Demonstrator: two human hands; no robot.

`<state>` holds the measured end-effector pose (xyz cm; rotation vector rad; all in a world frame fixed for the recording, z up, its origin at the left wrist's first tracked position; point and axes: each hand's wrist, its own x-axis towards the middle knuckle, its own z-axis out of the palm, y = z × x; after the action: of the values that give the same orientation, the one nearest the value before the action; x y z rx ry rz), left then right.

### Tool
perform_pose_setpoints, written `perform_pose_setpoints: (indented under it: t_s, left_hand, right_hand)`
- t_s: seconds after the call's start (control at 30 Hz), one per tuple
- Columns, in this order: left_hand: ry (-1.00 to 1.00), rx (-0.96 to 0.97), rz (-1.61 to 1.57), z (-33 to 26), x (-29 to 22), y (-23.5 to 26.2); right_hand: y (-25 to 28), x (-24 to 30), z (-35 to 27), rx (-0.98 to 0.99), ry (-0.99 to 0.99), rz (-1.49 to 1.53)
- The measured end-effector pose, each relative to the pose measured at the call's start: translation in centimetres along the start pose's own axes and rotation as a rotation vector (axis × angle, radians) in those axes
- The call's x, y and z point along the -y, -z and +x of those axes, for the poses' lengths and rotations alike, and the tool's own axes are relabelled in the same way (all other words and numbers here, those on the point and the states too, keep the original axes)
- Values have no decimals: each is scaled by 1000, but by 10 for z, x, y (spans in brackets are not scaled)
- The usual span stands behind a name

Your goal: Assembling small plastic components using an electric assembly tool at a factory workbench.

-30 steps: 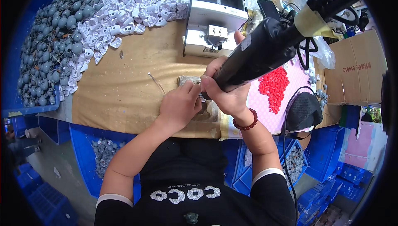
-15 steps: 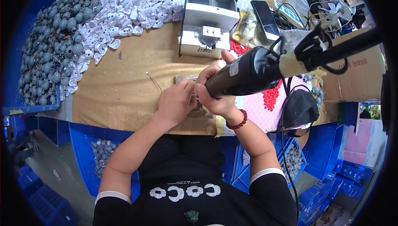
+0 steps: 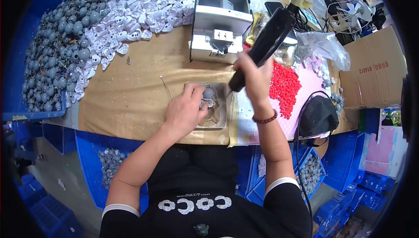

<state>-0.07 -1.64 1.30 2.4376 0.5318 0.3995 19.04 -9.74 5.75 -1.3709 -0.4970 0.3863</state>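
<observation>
Grey part (image 3: 208,93) pinned by left hand (image 3: 185,111) fingers; right hand (image 3: 253,74) clamps screwdriver (image 3: 262,46). Keep tip upright, seated squarely.

Matt black plastic screwdriver (image 3: 267,41), dull grey plastic part (image 3: 208,93), brown paper-covered table (image 3: 131,94), glossy red caps (image 3: 283,85).

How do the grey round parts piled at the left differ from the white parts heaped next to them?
The grey parts are dark and ball-like; the white parts are pale, flatter shells with openings. The grey parts lie mostly in the blue bin at the table's left edge; the white parts lie straight on the brown tabletop. Both are loose heaps that meet and mix along their border. The left hand holds one grey piece.
</observation>
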Motion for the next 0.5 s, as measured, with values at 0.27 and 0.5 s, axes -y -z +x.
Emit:
perform_pose_setpoints:
  t_s: [0.27, 0.5]
  left_hand:
    - [-160, -81, -57, -8, 3, -1]
    - [-155, -57, -13, -5, -1, -1]
  right_hand:
    - [67, -61, 10, -157, 667, -883]
    - [11, -48, -60, 319, 203, -516]
